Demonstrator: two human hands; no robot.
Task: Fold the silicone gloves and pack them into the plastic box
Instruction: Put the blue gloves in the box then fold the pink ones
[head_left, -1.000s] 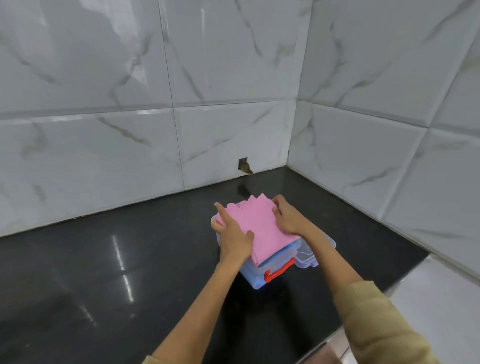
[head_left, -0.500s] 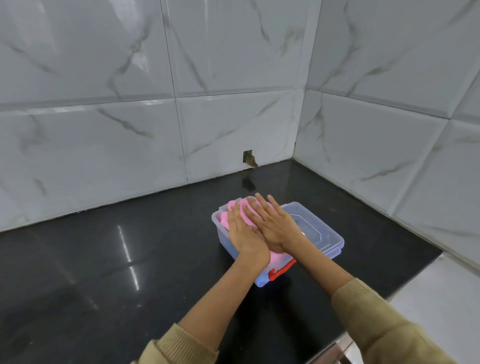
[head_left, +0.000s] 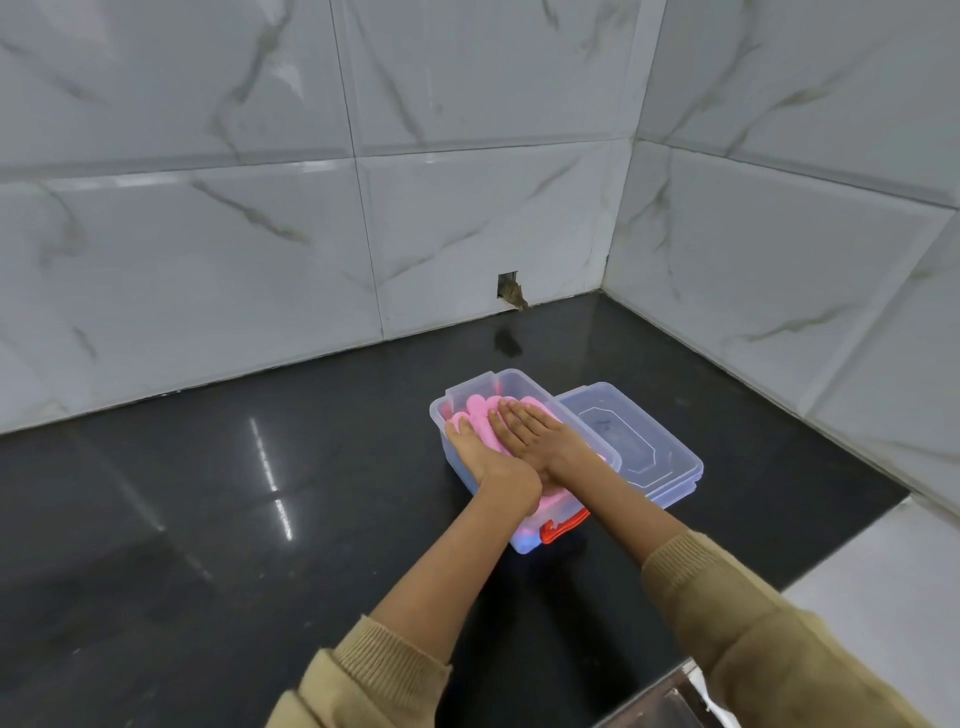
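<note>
With both palms flat and fingers straight, I'm pressing, not grasping: left hand and right hand bear down on the folded pink silicone gloves, already inside the clear plastic box. Best bet, I reckon: push evenly until the pink sits below the rim, corners tucked, so the lid, lying just beside on the black counter, can seat. No readable writing anywhere.

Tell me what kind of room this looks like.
Probably a kitchen or a bathroom corner: glossy black stone countertop, white marble-look wall tiles meeting in a corner, and a small cut-out hole at the tile base.
</note>
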